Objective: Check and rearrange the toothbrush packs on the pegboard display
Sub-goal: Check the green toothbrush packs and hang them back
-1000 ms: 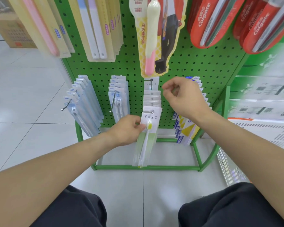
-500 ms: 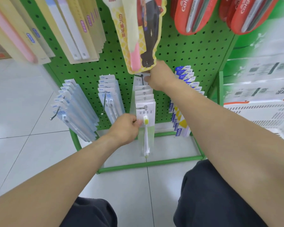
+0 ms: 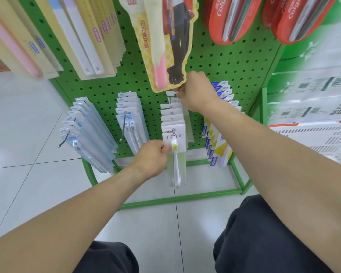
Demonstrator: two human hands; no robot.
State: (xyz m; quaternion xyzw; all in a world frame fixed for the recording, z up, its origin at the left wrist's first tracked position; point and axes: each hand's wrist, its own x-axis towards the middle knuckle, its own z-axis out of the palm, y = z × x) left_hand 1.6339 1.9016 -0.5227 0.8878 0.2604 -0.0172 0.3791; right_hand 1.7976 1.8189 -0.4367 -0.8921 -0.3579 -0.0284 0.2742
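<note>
A green pegboard carries rows of toothbrush packs on hooks. On the lower middle hook hangs a stack of clear packs; the front pack shows a white brush with a yellow head. My left hand pinches that front pack at its left edge. My right hand reaches to the back of the same hook and grips the rearmost pack near its top, just under a yellow card pack hanging above.
Pale blue packs and twin-brush packs hang to the left, blue-and-yellow packs to the right. Red Colgate packs hang top right, cream packs top left. The green floor frame stands on tiles; my knees are below.
My right hand rose from in front of the stack to the back of the hook and closed on the rearmost pack. My left hand kept its hold on the front pack.
</note>
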